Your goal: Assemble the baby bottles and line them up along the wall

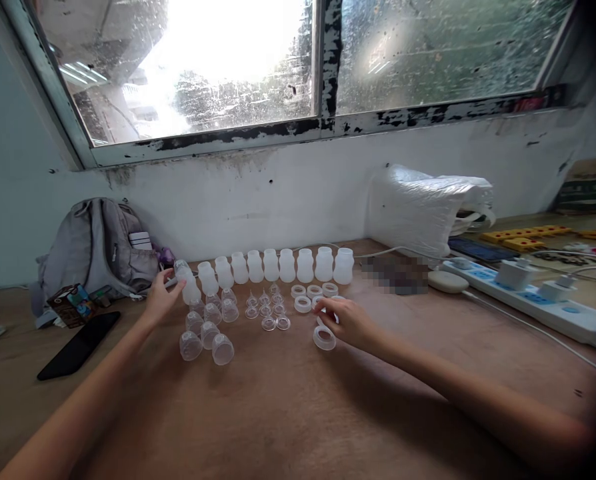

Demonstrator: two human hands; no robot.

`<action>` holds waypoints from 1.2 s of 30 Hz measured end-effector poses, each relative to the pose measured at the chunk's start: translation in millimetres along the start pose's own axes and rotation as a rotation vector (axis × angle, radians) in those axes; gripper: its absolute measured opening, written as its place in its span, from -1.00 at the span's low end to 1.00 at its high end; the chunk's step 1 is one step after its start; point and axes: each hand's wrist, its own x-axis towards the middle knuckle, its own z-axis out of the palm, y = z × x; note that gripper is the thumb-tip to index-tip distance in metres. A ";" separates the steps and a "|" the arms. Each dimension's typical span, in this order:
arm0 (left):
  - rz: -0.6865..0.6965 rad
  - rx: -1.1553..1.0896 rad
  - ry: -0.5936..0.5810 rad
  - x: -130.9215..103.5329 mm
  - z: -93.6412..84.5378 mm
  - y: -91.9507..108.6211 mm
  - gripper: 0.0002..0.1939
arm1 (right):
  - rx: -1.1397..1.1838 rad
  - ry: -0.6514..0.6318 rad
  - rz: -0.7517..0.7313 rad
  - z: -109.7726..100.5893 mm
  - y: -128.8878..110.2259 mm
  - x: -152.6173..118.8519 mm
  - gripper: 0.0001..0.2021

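Note:
My left hand (162, 293) is closed round a translucent bottle (191, 291) at the left end of a row of similar bottles (271, 265); a clear cap shows at its top. My right hand (339, 319) is at the white rings (303, 305), fingertips pinched together and bent over them; whether a ring is between them is hidden. One ring (325, 338) lies just below that hand. Several clear caps (223, 349) stand in front of the row at the left. Between caps and rings sit several clear nipples (265, 310).
A grey backpack (95, 243), a small box (71, 305) and a black phone (79, 345) are at the left. White wrapped package (413, 207), pale round object (448, 281) and power strip (533, 300) with cables are at the right. A wall with a window rises behind.

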 end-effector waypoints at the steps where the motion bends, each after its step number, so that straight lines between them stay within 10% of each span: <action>1: 0.068 0.063 0.009 -5.1 -0.9 12.8 -0.59 | -0.001 -0.032 -0.010 -2.0 0.2 0.5 -0.85; 8: 0.927 0.366 -0.537 -88.2 26.4 125.7 -0.81 | 0.016 -0.181 -0.146 -11.7 -2.5 -3.6 -0.81; 17: 0.771 0.483 -0.514 -118.7 71.8 124.6 -0.56 | 0.007 -0.336 -0.212 -15.7 -0.3 -10.3 -0.70; 25: 0.767 0.295 -0.431 -118.9 74.2 115.4 -0.66 | 0.041 -0.325 -0.220 -11.5 0.5 -11.8 -0.73; 36: 0.899 -0.004 -0.602 -149.3 53.0 136.7 -0.61 | 0.233 0.057 -0.223 0.9 -11.3 -13.6 -0.65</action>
